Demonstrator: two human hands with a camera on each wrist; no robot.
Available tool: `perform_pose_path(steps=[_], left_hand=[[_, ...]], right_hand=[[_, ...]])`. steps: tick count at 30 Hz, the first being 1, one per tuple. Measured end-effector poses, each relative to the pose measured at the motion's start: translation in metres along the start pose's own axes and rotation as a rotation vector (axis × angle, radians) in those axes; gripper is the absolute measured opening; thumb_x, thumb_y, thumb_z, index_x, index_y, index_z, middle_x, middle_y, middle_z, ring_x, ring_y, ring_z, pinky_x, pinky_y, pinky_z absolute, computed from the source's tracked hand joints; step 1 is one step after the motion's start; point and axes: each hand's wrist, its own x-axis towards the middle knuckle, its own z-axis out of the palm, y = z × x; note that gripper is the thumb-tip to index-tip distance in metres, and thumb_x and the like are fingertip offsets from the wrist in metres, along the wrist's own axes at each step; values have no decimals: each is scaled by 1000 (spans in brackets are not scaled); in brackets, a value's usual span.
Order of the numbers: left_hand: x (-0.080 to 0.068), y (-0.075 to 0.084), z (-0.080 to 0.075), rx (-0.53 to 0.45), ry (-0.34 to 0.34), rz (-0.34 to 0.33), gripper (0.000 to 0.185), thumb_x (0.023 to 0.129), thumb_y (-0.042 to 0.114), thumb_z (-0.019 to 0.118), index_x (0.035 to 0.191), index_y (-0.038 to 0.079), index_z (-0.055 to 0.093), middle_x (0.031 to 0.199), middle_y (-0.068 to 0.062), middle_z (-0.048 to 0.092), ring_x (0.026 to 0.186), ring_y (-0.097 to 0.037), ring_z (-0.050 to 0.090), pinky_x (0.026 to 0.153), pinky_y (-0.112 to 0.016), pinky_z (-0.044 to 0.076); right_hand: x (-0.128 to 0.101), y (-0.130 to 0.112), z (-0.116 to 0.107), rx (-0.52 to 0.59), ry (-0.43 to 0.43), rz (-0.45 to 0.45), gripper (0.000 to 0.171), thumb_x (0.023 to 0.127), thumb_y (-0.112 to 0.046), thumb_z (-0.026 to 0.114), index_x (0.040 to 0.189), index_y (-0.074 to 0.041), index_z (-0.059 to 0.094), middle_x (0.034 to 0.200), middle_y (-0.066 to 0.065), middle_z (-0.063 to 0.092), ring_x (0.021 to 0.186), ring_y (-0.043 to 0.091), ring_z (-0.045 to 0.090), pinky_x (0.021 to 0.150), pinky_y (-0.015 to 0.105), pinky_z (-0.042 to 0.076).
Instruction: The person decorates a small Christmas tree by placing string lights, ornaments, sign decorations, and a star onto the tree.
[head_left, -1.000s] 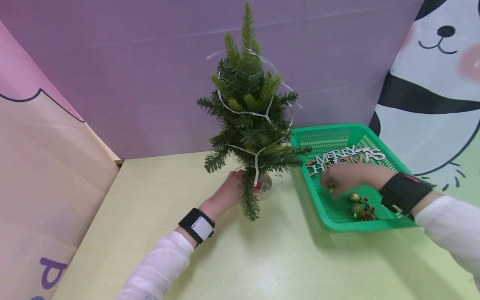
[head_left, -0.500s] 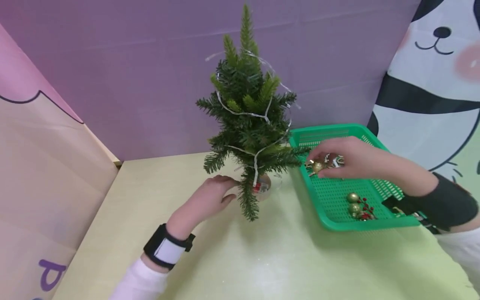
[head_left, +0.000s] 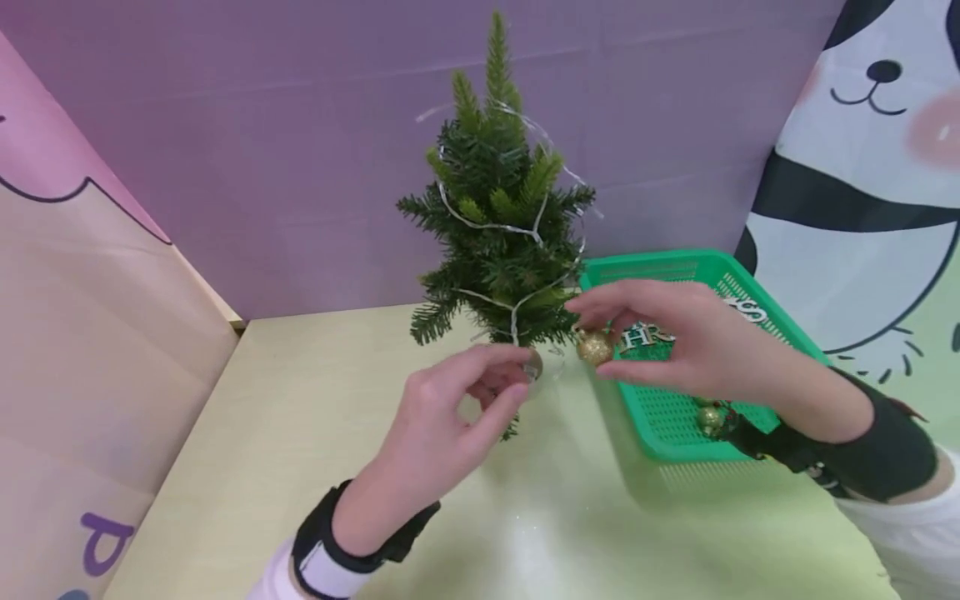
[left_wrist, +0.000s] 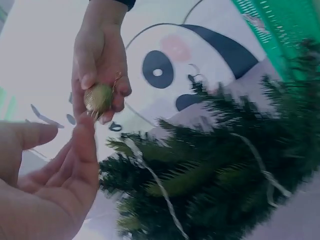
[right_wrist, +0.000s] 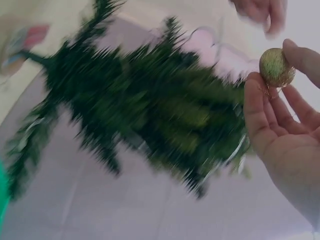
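My right hand [head_left: 697, 346] pinches a glittery gold Christmas bauble [head_left: 595, 348] between thumb and fingertips, to the right of the small artificial Christmas tree [head_left: 495, 258]. A thin gold hanging loop shows at the bauble [right_wrist: 276, 67] in the right wrist view. My left hand [head_left: 442, 417] is in front of the lower tree with loosely bent fingers and holds nothing. In the left wrist view its fingertips overlap the lower edge of the bauble [left_wrist: 99, 98]. A pale light string [head_left: 487, 227] winds round the branches. The tree's base is mostly hidden behind the left hand.
A green plastic basket [head_left: 675, 452] stands right of the tree, partly under my right arm. In it are white letter decorations [head_left: 637, 337] and more gold baubles [head_left: 711, 419]. A purple backdrop [head_left: 315, 183] hangs behind the table [head_left: 300, 375]; a panda print is at the right.
My right hand has lifted the gold bauble out of the basket and brought it left toward the tree. My left hand has drawn back from the tree's base, then moved right toward the bauble.
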Motion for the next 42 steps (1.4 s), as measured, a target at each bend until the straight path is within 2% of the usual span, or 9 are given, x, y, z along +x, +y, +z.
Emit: perform_pose_path(steps=[4, 7, 12, 17, 23, 28, 33, 36, 42], left_hand=[[15, 9, 3, 35, 144, 86, 21, 85, 6, 68, 105, 2, 65, 91, -5, 67, 73, -9, 60, 60, -13, 48], [21, 13, 5, 142, 182, 96, 16, 83, 9, 71, 98, 4, 67, 90, -5, 65, 73, -12, 56, 59, -15, 46], [24, 10, 9, 245, 160, 42, 12, 83, 10, 71, 93, 5, 66, 88, -4, 63, 78, -13, 56, 64, -20, 48], [25, 7, 8, 257, 134, 3, 5, 85, 6, 66, 89, 5, 67, 85, -4, 65, 78, -14, 59, 63, -22, 50], [26, 8, 6, 287, 118, -10, 5, 85, 4, 61, 84, 7, 66, 84, -1, 63, 75, -11, 53, 59, -19, 43], [25, 6, 9, 215, 133, -9, 2, 87, 2, 60, 87, 4, 62, 87, -4, 60, 78, -12, 55, 60, -21, 46], [26, 2, 9, 129, 175, -10, 5, 87, -1, 62, 91, 2, 60, 87, -7, 60, 78, -12, 57, 61, -20, 49], [27, 1, 8, 89, 201, -21, 4, 89, 1, 62, 92, 1, 60, 86, -7, 61, 77, -12, 56, 63, -21, 50], [27, 2, 7, 18, 214, -42, 4, 90, 5, 62, 91, 2, 59, 85, -6, 62, 77, -11, 56, 65, -25, 51]], right_hand=[[12, -17, 9, -12, -22, 32, 66, 71, -6, 81, 130, -11, 53, 105, -5, 64, 84, 3, 61, 70, 13, 48], [19, -23, 16, -48, -22, 24, 69, 69, -4, 82, 131, -11, 51, 103, -6, 62, 86, 3, 59, 71, 15, 48], [25, -23, 27, -91, 30, -25, 70, 66, 2, 82, 129, -5, 52, 103, -2, 63, 89, 8, 59, 71, 20, 52], [27, -23, 33, -147, 43, -51, 69, 65, 1, 83, 127, -4, 52, 101, 1, 62, 90, 11, 58, 71, 23, 53], [25, -24, 39, -152, 47, -49, 71, 65, 0, 83, 128, -3, 50, 103, 3, 60, 88, 10, 57, 69, 23, 53], [23, -25, 42, -124, 78, -21, 74, 66, -9, 86, 130, -3, 50, 108, 3, 62, 85, 8, 57, 71, 16, 49], [24, -26, 43, -95, 146, -21, 61, 80, -36, 73, 127, -2, 53, 101, 1, 64, 82, 8, 55, 73, 14, 46], [26, -27, 43, -84, 189, 11, 51, 88, -43, 59, 121, -4, 59, 92, -1, 64, 76, 5, 56, 66, 12, 45], [30, -26, 44, -42, 240, 43, 35, 92, -42, 55, 98, -10, 68, 83, -3, 65, 67, 3, 53, 49, 12, 39]])
